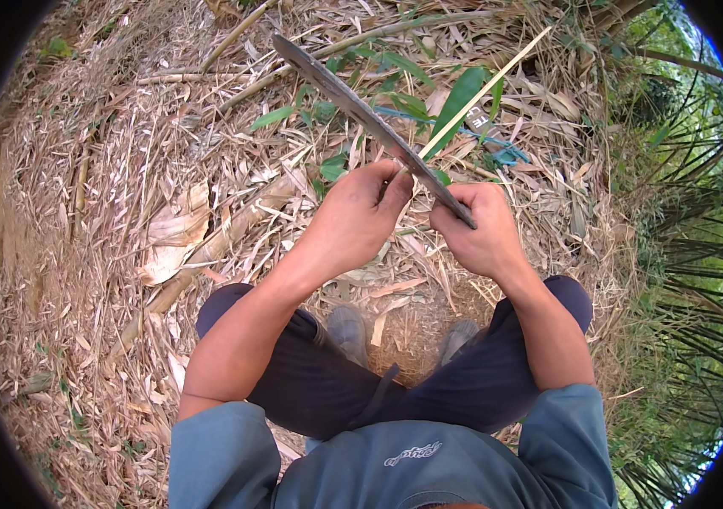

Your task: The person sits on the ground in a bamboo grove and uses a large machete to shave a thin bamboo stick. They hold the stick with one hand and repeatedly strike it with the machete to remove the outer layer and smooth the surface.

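Nearest us is our grey-blue shirt (395, 462) at six o'clock, with dark trousers (319, 373) over bent knees just above it. At nine o'clock a fallen bamboo stalk (209, 250) lies among dry leaves and husks on the ground (64, 254). Moving toward centre, our left hand (353, 222) has its grip narrow, thumb and fingertips pinched on a thin pale bamboo strip (484, 89) where it meets a long dark blade (353, 102). That blade runs from eleven o'clock down to centre. Our right hand (480, 233), just right of centre, has its grip wrapped tight around the blade's lower end. The strip slants away toward one o'clock. Green palm fronds (701, 237) fill three o'clock.
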{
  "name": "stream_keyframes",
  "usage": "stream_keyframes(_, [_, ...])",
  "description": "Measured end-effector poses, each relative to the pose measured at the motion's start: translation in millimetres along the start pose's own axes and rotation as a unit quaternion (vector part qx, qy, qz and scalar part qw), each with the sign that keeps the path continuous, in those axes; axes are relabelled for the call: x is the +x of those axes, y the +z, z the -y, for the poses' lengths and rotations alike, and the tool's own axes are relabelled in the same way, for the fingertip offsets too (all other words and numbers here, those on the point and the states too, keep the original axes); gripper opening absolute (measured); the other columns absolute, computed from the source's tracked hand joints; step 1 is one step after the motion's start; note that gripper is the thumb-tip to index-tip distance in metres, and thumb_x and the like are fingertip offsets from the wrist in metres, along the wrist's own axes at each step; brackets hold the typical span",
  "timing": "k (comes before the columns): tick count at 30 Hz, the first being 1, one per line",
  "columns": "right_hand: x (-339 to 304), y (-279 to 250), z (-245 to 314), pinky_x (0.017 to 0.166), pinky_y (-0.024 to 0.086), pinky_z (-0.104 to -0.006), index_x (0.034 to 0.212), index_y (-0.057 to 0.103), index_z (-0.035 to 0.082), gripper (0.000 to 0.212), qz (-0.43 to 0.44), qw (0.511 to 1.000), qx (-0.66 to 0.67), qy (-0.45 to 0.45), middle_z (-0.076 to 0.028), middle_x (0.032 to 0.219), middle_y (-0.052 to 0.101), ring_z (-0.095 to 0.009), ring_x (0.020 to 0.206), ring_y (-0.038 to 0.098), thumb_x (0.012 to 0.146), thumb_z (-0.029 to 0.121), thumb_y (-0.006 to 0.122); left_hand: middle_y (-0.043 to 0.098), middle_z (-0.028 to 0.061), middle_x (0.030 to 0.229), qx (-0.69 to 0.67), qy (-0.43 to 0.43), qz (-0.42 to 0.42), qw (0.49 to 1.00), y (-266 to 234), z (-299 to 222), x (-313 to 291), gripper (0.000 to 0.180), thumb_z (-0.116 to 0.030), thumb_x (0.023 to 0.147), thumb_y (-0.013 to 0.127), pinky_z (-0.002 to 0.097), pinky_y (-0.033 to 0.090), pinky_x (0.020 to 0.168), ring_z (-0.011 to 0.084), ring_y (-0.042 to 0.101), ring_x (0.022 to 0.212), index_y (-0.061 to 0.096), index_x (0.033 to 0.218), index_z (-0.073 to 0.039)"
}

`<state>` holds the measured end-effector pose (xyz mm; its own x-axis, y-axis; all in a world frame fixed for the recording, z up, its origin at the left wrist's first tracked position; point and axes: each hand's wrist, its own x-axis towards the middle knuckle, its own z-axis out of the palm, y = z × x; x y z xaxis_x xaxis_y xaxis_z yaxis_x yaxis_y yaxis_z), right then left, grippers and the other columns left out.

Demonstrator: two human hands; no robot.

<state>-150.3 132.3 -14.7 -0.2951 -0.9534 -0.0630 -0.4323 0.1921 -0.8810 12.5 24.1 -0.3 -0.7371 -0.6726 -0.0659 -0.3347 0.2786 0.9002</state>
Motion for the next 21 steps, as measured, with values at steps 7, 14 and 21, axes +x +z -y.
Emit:
stream_keyframes(7, [-2.3,1.1,6.5,0.054,0.045,-0.0391,0.08,0.071,-0.005,0.021,-0.008,0.999,0.005,0.043,-0.021,0.056,0.055,-0.025,0.049,0.056,0.082,0.015,0.068,0.064,0.0216,0.081,0.105,-0.035,0.029,0.993,0.0,-7.9,0.0,0.032,-0.025,0.107,0.049,0.0444,0.047,0.07,0.0366,0.063,0.075,0.061,0.113,0.003])
stream_keyframes(14, [-3.8,7.3,0.9,0.053,0.044,-0.0393,0.08,0.07,-0.007,0.024,-0.015,0.998,0.021,0.052,-0.021,0.055,0.055,-0.024,0.048,0.056,0.084,0.016,0.068,0.06,0.0267,0.073,0.112,-0.043,0.024,0.992,5.9,-12.3,1.5,0.028,-0.021,0.105,0.048,0.0515,0.045,0.067,0.0469,0.059,0.072,0.058,0.102,0.005])
stream_keyframes(21, [0.0,6.4,-2.3,0.051,0.044,-0.0415,0.074,0.069,-0.007,0.027,0.009,0.997,-0.025,0.074,-0.02,0.052,0.053,-0.028,0.046,0.054,0.083,0.018,0.069,0.063,0.0302,0.074,0.118,-0.055,0.022,0.991,13.2,-6.9,0.4,0.029,-0.018,0.104,0.047,0.0574,0.046,0.072,0.0501,0.063,0.078,0.056,0.096,0.007])
